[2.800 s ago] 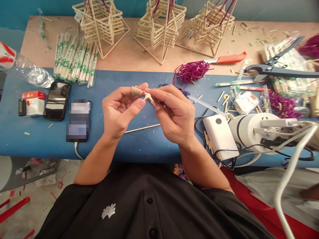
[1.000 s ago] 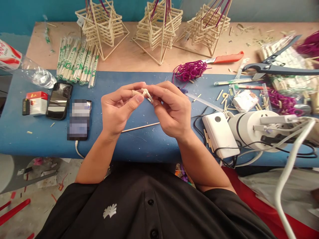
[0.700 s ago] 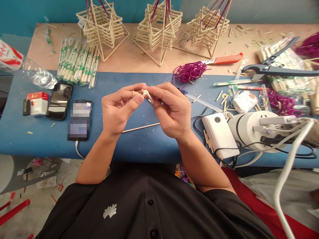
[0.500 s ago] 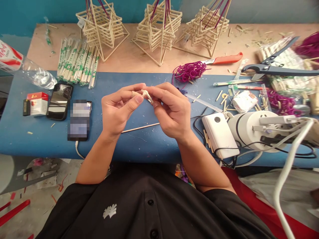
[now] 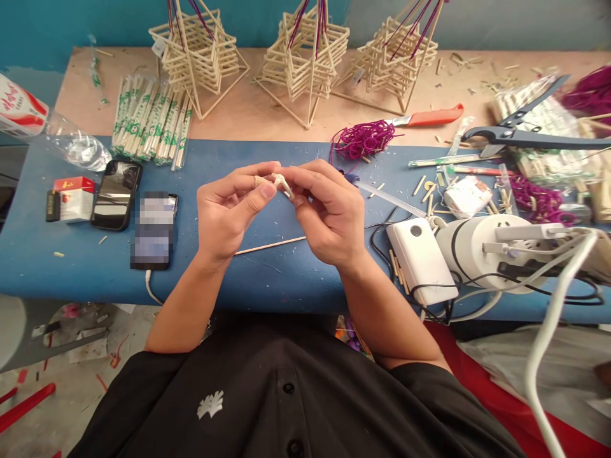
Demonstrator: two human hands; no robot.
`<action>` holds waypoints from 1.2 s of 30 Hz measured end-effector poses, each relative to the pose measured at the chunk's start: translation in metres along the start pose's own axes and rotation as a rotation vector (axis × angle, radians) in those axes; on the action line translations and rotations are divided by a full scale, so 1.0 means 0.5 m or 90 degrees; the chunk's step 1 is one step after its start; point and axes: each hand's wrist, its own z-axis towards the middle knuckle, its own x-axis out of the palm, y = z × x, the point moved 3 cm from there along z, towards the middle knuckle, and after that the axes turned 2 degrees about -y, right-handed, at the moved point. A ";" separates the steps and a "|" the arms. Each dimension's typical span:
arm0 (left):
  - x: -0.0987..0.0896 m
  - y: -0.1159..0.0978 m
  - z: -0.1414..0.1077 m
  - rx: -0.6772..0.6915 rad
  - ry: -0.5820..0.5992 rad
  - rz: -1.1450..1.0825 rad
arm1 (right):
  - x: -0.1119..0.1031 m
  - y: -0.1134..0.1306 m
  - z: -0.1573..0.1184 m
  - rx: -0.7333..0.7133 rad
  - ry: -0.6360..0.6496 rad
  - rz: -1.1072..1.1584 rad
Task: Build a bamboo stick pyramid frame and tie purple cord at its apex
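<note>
Your left hand [image 5: 223,213] and right hand [image 5: 330,213], fingertips closed, pinch a small pale piece [image 5: 281,181] above the tabletop [image 5: 286,283], where a thin stick [image 5: 270,245] lies.

Blue table [image 5: 281,283] — wooden strip [image 5: 238,122] along the back
Three stick frames [image 5: 312,57] and a knife [image 5: 436,116] rest on the wood — two phones [image 5: 114,197], a box [image 5: 77,202], a stick [image 5: 270,245] and a power bank [image 5: 422,264] on the blue.

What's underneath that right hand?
A thin wooden stick runs beneath the right hand, its right end covered. A dark blue object peeks out beyond; the rest is hidden.
</note>
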 end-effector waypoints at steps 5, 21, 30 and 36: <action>0.001 -0.001 0.001 -0.002 -0.011 0.008 | 0.000 0.000 -0.001 -0.002 -0.005 -0.003; 0.000 -0.002 -0.003 -0.002 0.010 -0.034 | 0.000 0.003 -0.001 0.006 -0.004 0.008; 0.002 -0.004 -0.001 -0.002 0.017 -0.053 | 0.000 0.003 -0.002 0.005 -0.002 -0.009; 0.002 -0.002 -0.002 -0.007 0.016 -0.049 | -0.001 0.004 -0.002 0.009 0.004 -0.007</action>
